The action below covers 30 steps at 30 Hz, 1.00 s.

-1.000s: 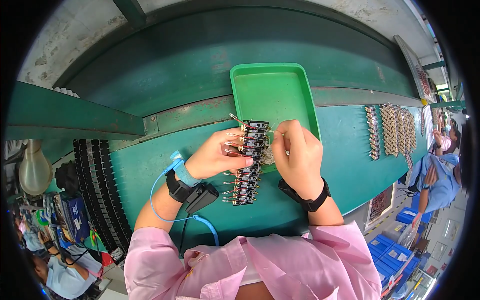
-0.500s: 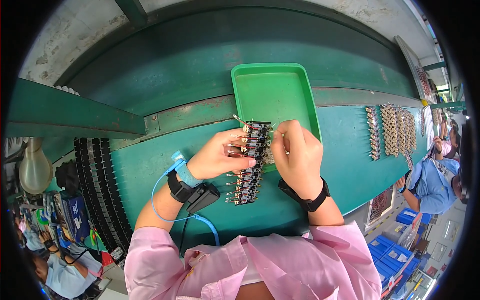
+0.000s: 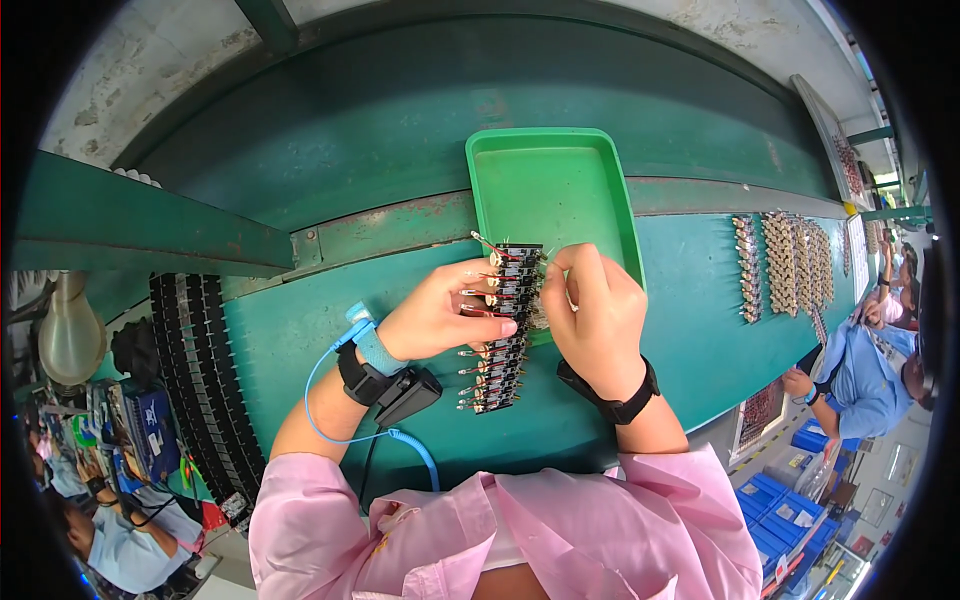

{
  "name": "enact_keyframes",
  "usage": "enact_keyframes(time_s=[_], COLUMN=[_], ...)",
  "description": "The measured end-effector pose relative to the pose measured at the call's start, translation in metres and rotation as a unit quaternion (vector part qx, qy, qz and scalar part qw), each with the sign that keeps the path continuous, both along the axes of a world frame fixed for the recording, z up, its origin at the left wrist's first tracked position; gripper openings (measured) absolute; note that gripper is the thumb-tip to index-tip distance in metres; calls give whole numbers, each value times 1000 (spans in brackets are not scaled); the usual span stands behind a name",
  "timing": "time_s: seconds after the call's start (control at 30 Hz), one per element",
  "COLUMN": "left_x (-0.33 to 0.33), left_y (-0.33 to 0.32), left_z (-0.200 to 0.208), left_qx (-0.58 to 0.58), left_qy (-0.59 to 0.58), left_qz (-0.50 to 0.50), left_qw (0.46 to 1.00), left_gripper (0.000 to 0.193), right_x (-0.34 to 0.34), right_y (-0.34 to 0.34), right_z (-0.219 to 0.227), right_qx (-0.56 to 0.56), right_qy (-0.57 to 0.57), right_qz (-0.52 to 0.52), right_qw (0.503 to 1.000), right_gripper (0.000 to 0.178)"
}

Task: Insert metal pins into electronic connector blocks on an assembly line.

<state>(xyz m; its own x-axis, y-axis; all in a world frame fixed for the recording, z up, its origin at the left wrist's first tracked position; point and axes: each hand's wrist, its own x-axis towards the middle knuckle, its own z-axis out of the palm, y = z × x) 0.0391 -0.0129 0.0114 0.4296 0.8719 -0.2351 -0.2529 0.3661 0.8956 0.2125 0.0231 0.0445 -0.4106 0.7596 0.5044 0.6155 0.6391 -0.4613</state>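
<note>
My left hand (image 3: 445, 312) grips a long strip of black electronic parts (image 3: 505, 350) from its left side, the thumb lying across its face. Small wire ends with red leads stick out along the strip's left edge, and short pins show on its right. Against the upper right edge of the strip, my right hand (image 3: 592, 300) is closed in a pinch; what lies between its fingertips is too small to make out. Behind both hands rests a green tray (image 3: 545, 137), with small pale parts at its near end, partly hidden by my right hand.
Rows of beige and dark part strips (image 3: 795, 260) lie on the green bench (image 3: 690, 290) at the right. Long black strips (image 3: 205, 390) stand at the left beside a green beam (image 3: 150, 220). A blue coiled cord (image 3: 415, 450) runs from my left wrist. Co-workers sit at both sides.
My hands and the strip hold nearly the same pose, with only a slight shift in view. The co-worker at the right has moved an arm.
</note>
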Motion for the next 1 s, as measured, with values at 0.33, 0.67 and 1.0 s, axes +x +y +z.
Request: enact_keyframes(time_s=[0.33, 0.67, 1.0], left_x=[1, 3, 1], left_y=[-2, -2, -2], left_z=[1, 4, -1], left_qx=[-6, -15, 2], left_qy=[-2, 0, 10], left_qz=[-1, 13, -1], left_qw=[1000, 1000, 1000], left_gripper=[41, 43, 41], right_x=[1, 1, 2], right_y=[-1, 0, 0], right_z=[0, -2, 0], right_qx=[19, 24, 7], right_qy=[-12, -11, 7], right_qz=[-30, -25, -14], right_qw=[999, 999, 1000], right_gripper=[16, 16, 14])
